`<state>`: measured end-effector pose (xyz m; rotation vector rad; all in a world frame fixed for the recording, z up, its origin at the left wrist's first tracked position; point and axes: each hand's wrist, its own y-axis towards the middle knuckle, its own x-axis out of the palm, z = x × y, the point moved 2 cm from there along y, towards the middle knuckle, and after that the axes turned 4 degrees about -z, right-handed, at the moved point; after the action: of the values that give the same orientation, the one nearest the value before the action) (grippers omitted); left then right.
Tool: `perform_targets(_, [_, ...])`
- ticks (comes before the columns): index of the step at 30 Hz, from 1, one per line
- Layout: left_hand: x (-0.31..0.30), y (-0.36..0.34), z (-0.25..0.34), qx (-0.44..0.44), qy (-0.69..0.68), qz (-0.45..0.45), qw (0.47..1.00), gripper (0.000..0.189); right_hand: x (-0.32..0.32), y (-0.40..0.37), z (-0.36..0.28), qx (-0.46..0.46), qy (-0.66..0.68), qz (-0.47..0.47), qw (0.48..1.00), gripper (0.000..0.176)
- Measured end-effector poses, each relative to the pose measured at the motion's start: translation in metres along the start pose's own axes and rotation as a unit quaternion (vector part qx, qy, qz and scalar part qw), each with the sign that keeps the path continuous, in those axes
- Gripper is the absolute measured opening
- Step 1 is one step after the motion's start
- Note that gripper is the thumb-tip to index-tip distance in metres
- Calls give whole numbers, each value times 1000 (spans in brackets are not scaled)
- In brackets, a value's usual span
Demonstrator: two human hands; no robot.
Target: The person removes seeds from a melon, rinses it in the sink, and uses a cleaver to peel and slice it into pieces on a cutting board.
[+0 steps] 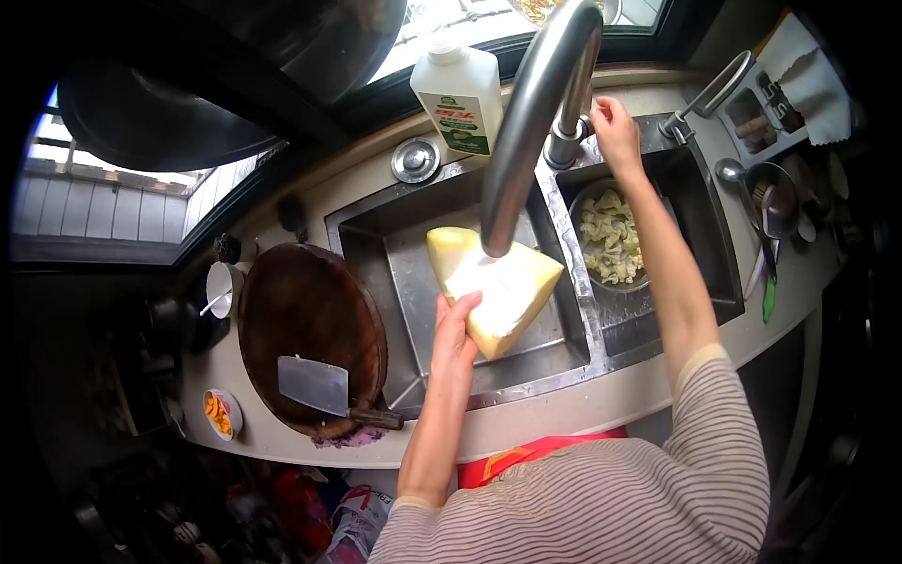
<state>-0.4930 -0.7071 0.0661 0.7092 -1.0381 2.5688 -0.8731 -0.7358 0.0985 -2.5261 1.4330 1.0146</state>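
Observation:
A large pale yellow wedge (pixel 503 296) is held over the left basin of the metal sink (pixel 404 282), below the spout of the tall faucet (pixel 526 122). My left hand (pixel 457 329) grips its lower left side, thumb on top. My right hand (pixel 613 132) reaches to the faucet's base, fingers bent at the handle beside it; how firmly they hold the handle is hard to see. Beneath my right forearm, in the right basin, a round bowl (pixel 577 214) contains pale, cut-up florets (pixel 611 240).
A cleaver (pixel 313 383) lies on the round wooden board (pixel 310 320) at left. Near it are a small bowl of orange pieces (pixel 223 415) and a white cup (pixel 224 287). A white bottle (pixel 458 94) stands behind the sink. Utensils (pixel 770 211) sit at right.

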Motion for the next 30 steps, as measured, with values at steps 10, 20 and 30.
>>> perform_targets(10, [-32,22,-22,-80,-53,-90,991,64,36,-208,-35,238,381,-540,712,74])
perform_targets(20, [-2,56,-58,10,50,-32,998,67,34,-265,-91,-38,-71,-365,928,69])
perform_targets(30, [-23,42,-40,-87,-156,-102,979,59,41,-302,-93,-284,-129,-269,911,34])
